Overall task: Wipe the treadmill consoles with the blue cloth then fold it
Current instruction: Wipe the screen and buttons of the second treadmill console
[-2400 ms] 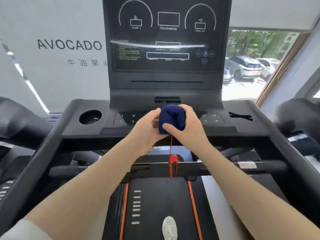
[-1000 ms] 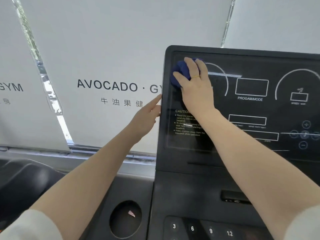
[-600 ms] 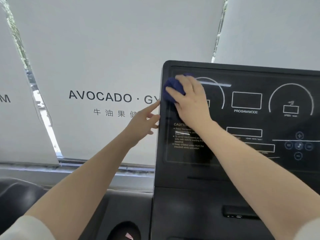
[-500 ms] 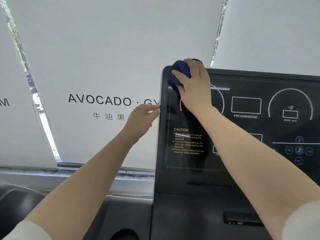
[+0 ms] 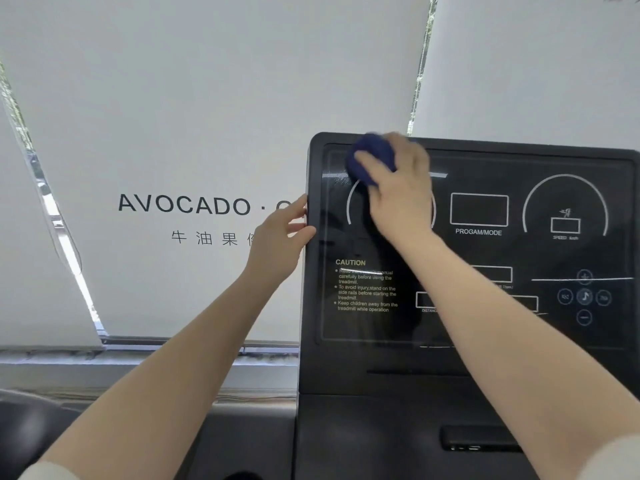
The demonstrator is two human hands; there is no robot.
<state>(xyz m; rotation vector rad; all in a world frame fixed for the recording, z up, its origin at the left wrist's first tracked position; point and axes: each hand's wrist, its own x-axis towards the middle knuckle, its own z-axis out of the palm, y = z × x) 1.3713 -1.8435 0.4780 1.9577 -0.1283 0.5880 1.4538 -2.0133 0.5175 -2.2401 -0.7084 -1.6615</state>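
Observation:
The black treadmill console (image 5: 485, 258) fills the right half of the view, its screen printed with dials, a PROGAM/MODE box and a CAUTION text. My right hand (image 5: 401, 195) presses the bunched dark blue cloth (image 5: 369, 157) against the screen's upper left corner; the hand is blurred with motion. My left hand (image 5: 280, 240) rests on the console's left edge, fingers wrapped round the rim at mid-height.
White roller blinds (image 5: 194, 109) with the word AVOCADO hang behind the console. A grey window sill (image 5: 138, 368) runs below them. The console's lower panel (image 5: 398, 441) has a dark slot at the right. A black rounded shape (image 5: 20, 431) sits at the lower left.
My right hand has slid the cloth from the console's top left edge down and a little right onto the screen. My left hand has tightened its hold on the left edge.

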